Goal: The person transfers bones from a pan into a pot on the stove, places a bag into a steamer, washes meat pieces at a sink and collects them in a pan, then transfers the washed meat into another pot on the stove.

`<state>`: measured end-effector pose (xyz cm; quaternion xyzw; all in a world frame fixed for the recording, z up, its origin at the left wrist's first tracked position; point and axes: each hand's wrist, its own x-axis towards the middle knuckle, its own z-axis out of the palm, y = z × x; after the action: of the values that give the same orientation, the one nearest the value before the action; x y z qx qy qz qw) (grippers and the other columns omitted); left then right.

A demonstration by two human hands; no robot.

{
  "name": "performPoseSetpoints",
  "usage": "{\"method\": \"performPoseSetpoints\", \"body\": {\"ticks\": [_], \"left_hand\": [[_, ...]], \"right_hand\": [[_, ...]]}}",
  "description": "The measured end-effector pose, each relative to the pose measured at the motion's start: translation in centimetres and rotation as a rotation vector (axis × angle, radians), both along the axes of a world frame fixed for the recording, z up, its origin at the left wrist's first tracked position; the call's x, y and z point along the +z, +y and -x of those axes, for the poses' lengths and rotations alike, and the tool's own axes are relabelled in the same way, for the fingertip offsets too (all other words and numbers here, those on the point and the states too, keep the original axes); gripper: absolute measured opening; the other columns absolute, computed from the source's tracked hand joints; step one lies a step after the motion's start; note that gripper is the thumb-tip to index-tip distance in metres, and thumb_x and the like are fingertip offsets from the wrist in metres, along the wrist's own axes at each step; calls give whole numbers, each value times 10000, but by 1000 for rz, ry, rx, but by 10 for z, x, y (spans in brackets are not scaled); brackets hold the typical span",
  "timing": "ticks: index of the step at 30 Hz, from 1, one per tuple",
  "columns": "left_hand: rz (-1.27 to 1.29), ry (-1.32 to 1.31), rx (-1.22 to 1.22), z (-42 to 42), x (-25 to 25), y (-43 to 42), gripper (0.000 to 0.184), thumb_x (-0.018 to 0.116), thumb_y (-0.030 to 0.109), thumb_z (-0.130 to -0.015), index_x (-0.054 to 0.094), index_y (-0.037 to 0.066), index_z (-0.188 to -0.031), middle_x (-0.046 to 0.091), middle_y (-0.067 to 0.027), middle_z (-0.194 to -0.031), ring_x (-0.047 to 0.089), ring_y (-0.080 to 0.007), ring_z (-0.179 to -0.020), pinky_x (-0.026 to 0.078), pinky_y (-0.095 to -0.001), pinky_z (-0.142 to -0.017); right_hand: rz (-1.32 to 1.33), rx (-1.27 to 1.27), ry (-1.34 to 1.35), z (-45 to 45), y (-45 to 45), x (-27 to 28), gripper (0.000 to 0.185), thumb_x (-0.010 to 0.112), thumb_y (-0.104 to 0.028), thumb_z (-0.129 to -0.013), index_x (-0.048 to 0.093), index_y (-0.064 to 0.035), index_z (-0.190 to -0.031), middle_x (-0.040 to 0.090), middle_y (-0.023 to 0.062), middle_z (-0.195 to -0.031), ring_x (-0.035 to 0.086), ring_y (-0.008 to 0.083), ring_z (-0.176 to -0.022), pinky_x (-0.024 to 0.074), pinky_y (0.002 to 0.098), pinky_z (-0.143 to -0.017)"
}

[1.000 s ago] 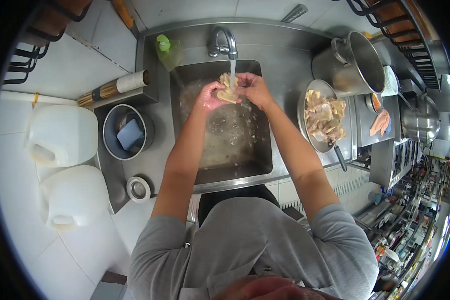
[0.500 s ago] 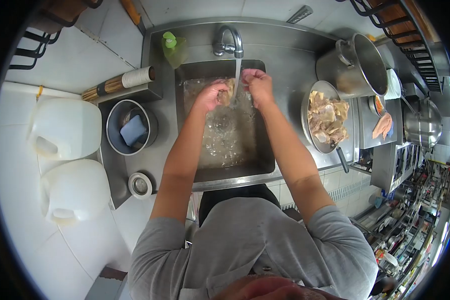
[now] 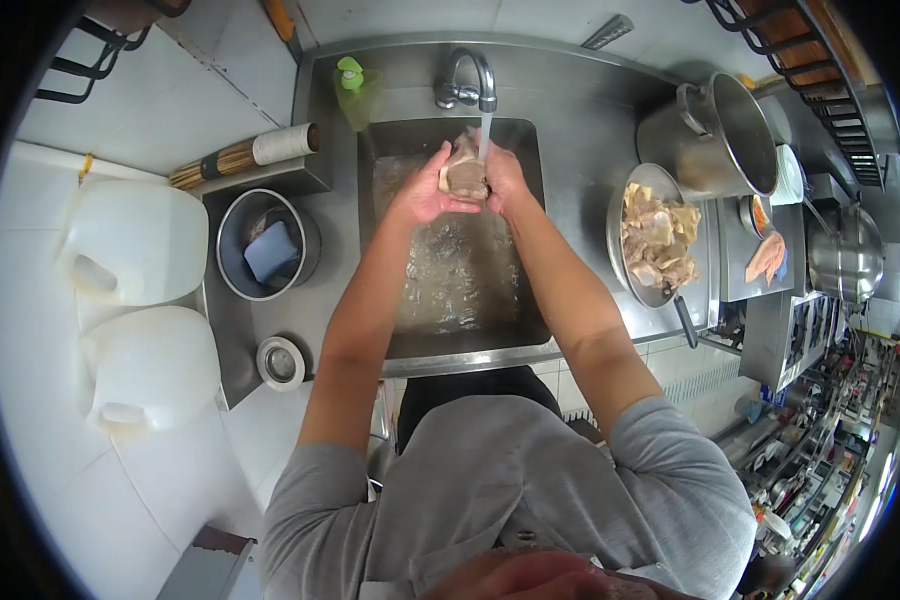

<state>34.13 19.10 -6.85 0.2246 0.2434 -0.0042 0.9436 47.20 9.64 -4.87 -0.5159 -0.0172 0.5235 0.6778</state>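
Note:
A pale brown piece of meat, apparently with bone, is held between my two hands under the running tap. My left hand grips its left side with the fingers spread along it. My right hand holds the other side, its fingertips partly hidden behind the meat and the water stream. Below the hands, cloudy rippling water fills the steel sink. To the right, a frying pan carries several similar pieces of meat.
A large steel pot stands behind the pan. At the left are a metal pot with a blue sponge, a sink strainer, a bamboo brush and plastic jugs. A green soap bottle stands behind the sink.
My right hand, which was apart on the other side of the stream, has come to the meat. The meat has turned and now shows a broad face between both hands.

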Motion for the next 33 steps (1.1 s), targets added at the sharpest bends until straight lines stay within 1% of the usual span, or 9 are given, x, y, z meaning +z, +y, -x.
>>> {"method": "performPoseSetpoints", "body": {"ticks": [4, 7, 11, 14, 18, 25, 26, 30, 33], "left_hand": [[-69, -81, 141, -10, -4, -5, 551, 515, 462, -1017, 501, 44, -1375, 613, -157, -1293, 621, -343, -1165, 506, -586, -997], [-129, -60, 171, -21, 3, -3, 468, 523, 381, -1031, 524, 28, -1337, 623, -150, -1271, 636, -325, -1141, 526, -567, -979], [-112, -30, 136, -24, 14, -6, 394, 561, 301, -1022, 546, 25, -1304, 634, -137, -1239, 646, -303, -1122, 530, -561, -977], [-165, -81, 115, -19, 11, -6, 388, 573, 285, -1017, 549, 12, -1292, 637, -136, -1223, 646, -298, -1118, 528, -559, -980], [-414, -115, 116, -14, 2, -11, 429, 564, 344, -1018, 547, 14, -1291, 636, -130, -1223, 643, -289, -1131, 523, -559, -987], [-11, -131, 69, -2, -2, -14, 558, 507, 544, -997, 528, 131, -1373, 662, -90, -1232, 643, -306, -1144, 546, -549, -925], [-3, -102, 70, 0, -4, -15, 567, 503, 559, -992, 530, 139, -1371, 663, -89, -1233, 646, -308, -1137, 547, -554, -919], [4, -7, 118, -5, -13, -15, 593, 518, 593, -969, 539, 146, -1357, 662, -84, -1237, 646, -307, -1133, 552, -568, -899], [-162, 57, 176, -13, -17, -22, 589, 534, 588, -963, 548, 136, -1341, 654, -91, -1242, 634, -306, -1152, 547, -572, -912]], "right_hand": [[40, -70, -527, -6, 6, -5, 385, 710, -252, -933, 623, 1, -1209, 683, 76, -1086, 666, 153, -954, 552, 315, -822], [-78, 152, -647, -3, -14, 11, 470, 750, -248, -906, 606, -7, -1283, 679, 94, -1148, 653, 147, -999, 549, 302, -847], [66, 177, -749, -21, -15, 1, 393, 652, -262, -977, 621, -15, -1282, 687, 78, -1151, 653, 136, -978, 536, 269, -813], [14, -108, -546, -16, -7, -7, 382, 656, -319, -965, 687, 19, -1138, 725, 78, -973, 657, 112, -881, 531, 280, -787], [70, -131, -814, 2, 2, -8, 377, 736, -354, -905, 722, 21, -944, 702, 53, -780, 627, 122, -702, 515, 287, -675], [106, 44, -422, -4, 15, 22, 318, 776, -311, -884, 698, -3, -890, 678, 45, -786, 607, 116, -649, 490, 291, -590], [274, 140, -696, -5, 20, 23, 267, 757, -254, -895, 710, 9, -902, 673, 53, -773, 609, 125, -645, 489, 296, -588], [191, -76, -802, -14, 16, 30, 149, 670, -98, -922, 702, 45, -949, 703, 99, -837, 644, 151, -693, 522, 304, -628], [-108, 247, -295, -13, 0, 68, 150, 638, -49, -927, 676, 69, -1011, 710, 142, -916, 683, 194, -732, 563, 319, -657]]}}
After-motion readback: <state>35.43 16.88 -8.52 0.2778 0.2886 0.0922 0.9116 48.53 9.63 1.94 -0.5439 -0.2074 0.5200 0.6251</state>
